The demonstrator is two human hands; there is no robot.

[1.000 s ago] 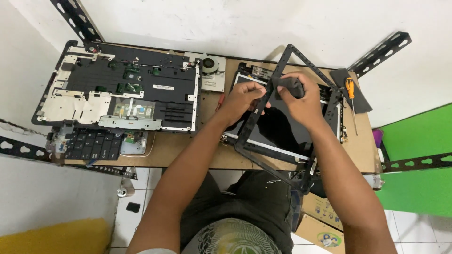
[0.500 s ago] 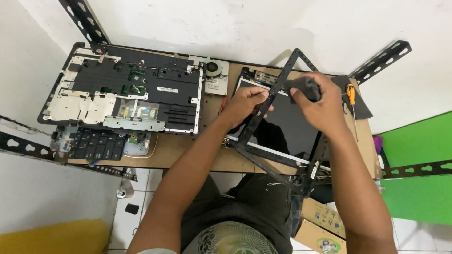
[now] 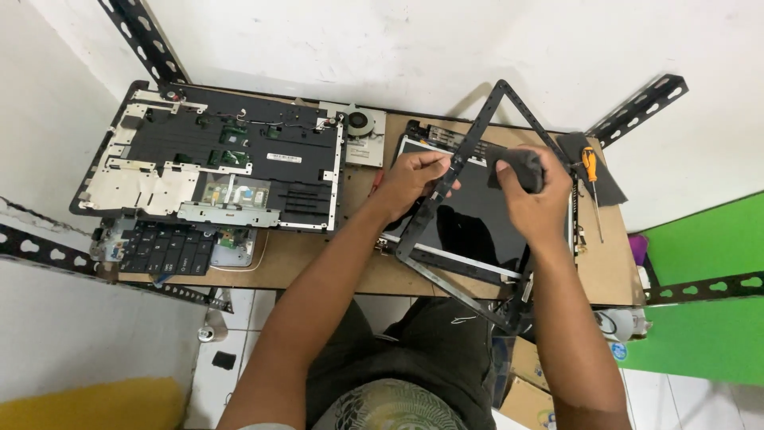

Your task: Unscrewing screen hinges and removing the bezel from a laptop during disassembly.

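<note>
- Currently, your left hand (image 3: 414, 181) grips the black screen bezel (image 3: 446, 187), tilted over the display panel (image 3: 477, 219) near the table's (image 3: 318, 267) right edge.
- Your right hand (image 3: 535, 199) closes around a dark cloth (image 3: 521, 169).

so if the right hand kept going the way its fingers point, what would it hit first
The right hand holds a dark cloth and points up and left. Going on, it would probably first meet the lifted black bezel frame that the left hand holds, though depth is unclear.

A dark rectangular laptop screen (image 3: 477, 215) lies flat; brown cardboard boxes (image 3: 529, 378) sit below.
</note>
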